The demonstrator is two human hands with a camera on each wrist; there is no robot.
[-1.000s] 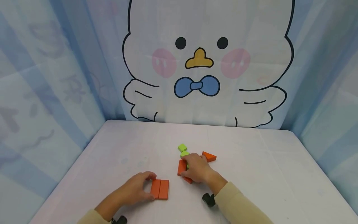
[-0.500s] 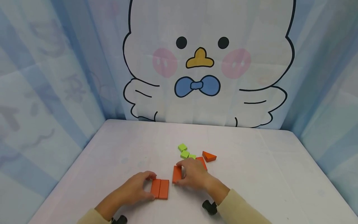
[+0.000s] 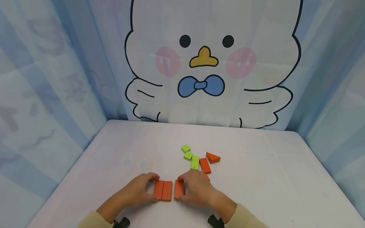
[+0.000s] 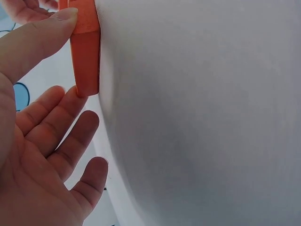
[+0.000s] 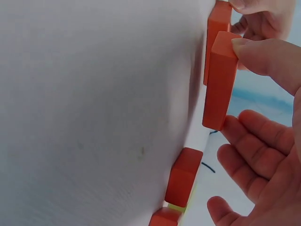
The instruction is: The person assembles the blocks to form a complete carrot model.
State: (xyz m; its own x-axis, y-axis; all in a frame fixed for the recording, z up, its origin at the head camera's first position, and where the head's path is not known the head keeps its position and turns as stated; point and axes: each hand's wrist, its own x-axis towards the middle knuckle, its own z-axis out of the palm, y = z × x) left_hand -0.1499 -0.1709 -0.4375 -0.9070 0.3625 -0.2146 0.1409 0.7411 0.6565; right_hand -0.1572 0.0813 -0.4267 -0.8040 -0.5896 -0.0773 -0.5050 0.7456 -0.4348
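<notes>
Two flat orange rectangular blocks [image 3: 167, 191] lie side by side on the white table. My left hand [image 3: 139, 189] holds the left one [image 4: 86, 52] by its two ends, thumb at the near end and a fingertip at the far end. My right hand [image 3: 199, 188] pinches a third orange block [image 3: 179, 189] the same way. This block stands just right of the pair, parallel to it, with a narrow gap between. In the right wrist view the held block [image 5: 221, 80] shows a little off the tabletop, and its other fingers are spread loosely.
Beyond my right hand lie small lime green blocks [image 3: 195, 162], another orange block [image 3: 205, 165] and an orange triangular block [image 3: 213, 157]. One more orange block [image 3: 207, 177] is partly hidden by that hand. A printed curtain [image 3: 199, 104] stands behind the table.
My right hand has taken an orange block from the group by the green blocks and brought it left and nearer, beside the pair. My left hand has stayed in place.
</notes>
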